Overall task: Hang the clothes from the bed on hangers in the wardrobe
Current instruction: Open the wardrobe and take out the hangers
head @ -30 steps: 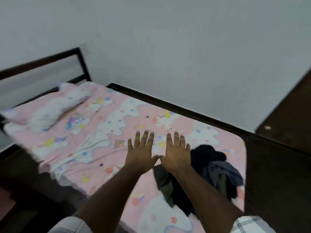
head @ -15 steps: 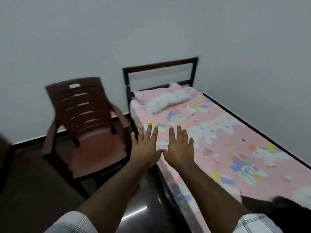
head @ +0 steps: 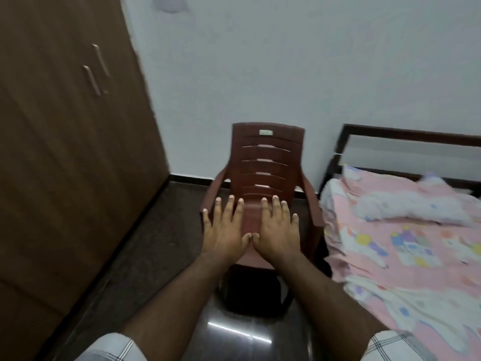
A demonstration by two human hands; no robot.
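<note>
Both arms out ahead of me, palms down, fingers straight and spread. My left grip (head: 226,228) and right grip (head: 276,227) sit side by side at centre frame, thumbs tip to tip, holding nothing. Past the fingertips, 12 o'clock: brown plastic chair (head: 265,162) with slatted back, facing me, against the white wall (head: 260,61). Wardrobe (head: 65,152), 9 to 10 o'clock, doors closed, two handles (head: 95,71) high up. Bed (head: 406,251), 3 o'clock: pink patterned sheet, pillow (head: 406,207) by the dark headboard (head: 416,134). Glossy dark floor (head: 156,246) below. Checked sleeves (head: 117,347) at the bottom corners.

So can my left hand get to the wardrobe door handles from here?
Probably yes: the left hand is open and empty, and nothing stands between it and the wardrobe handles, though they look beyond arm's reach, so a step closer seems needed.
</note>
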